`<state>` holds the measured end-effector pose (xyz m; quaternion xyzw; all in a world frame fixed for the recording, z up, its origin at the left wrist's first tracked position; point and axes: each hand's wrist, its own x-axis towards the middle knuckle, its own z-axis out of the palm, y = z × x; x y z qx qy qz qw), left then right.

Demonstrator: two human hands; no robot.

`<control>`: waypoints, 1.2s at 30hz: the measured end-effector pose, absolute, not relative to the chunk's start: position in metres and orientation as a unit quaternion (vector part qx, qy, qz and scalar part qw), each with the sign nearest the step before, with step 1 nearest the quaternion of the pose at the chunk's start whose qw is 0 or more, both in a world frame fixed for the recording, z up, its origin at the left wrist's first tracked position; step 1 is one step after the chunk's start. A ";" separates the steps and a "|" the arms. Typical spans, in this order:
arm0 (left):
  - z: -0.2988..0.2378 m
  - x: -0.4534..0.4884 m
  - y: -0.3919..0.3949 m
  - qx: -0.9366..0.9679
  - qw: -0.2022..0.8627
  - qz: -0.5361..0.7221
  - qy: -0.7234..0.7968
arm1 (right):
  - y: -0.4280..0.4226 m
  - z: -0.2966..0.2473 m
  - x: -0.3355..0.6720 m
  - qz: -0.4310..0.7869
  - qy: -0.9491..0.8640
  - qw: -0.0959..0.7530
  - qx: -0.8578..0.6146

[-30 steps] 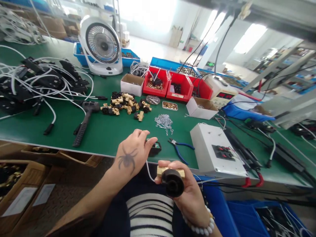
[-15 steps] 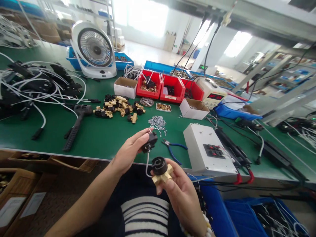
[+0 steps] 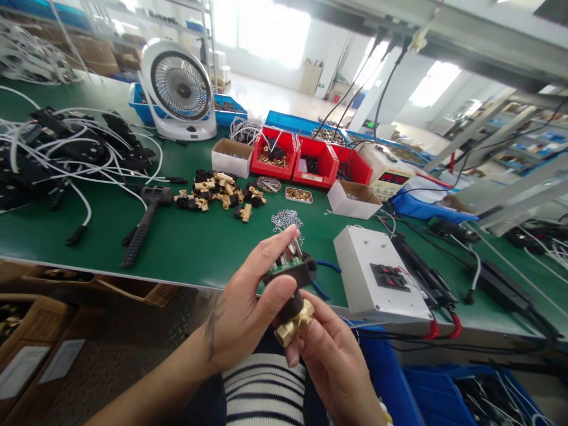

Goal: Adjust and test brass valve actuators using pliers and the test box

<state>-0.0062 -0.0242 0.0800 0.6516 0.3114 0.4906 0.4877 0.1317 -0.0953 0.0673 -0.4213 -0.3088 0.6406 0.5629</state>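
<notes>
My left hand (image 3: 248,302) is closed around a black plastic housing (image 3: 299,271) with a green circuit board showing in its open side. Held low in my right hand (image 3: 331,349) is a brass valve body (image 3: 293,326) with a black round cap on top, pinched between thumb and fingers. The housing sits right over the cap, the two seemingly touching; fingers partly hide where they meet. Beyond my hands lie a heap of metal clips (image 3: 286,220) and blue-handled pliers (image 3: 328,266), the latter mostly covered by the housing and my hand.
A black hammer (image 3: 146,228) lies left of several brass fittings (image 3: 222,190). Red bins (image 3: 314,161), a small carton (image 3: 354,200) and a fan (image 3: 180,89) stand behind. A grey switch box (image 3: 379,275) is at the right, and tangled white cables (image 3: 66,148) lie far left.
My left hand has brought the black housing over the brass valve body and turned it, so its circuit board now shows. My right hand still holds the valve body. The view has shifted slightly.
</notes>
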 end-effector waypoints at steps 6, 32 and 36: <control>0.076 -0.005 -0.024 0.714 0.416 0.463 0.319 | -0.093 0.063 0.122 0.559 -0.338 0.590 -0.474; 0.053 0.008 -0.047 0.780 0.200 0.443 0.394 | -0.049 0.047 0.164 0.303 -0.491 0.665 -0.473; 0.052 0.016 -0.049 0.791 0.195 0.436 0.383 | -0.048 0.049 0.151 0.375 -0.424 0.699 -0.438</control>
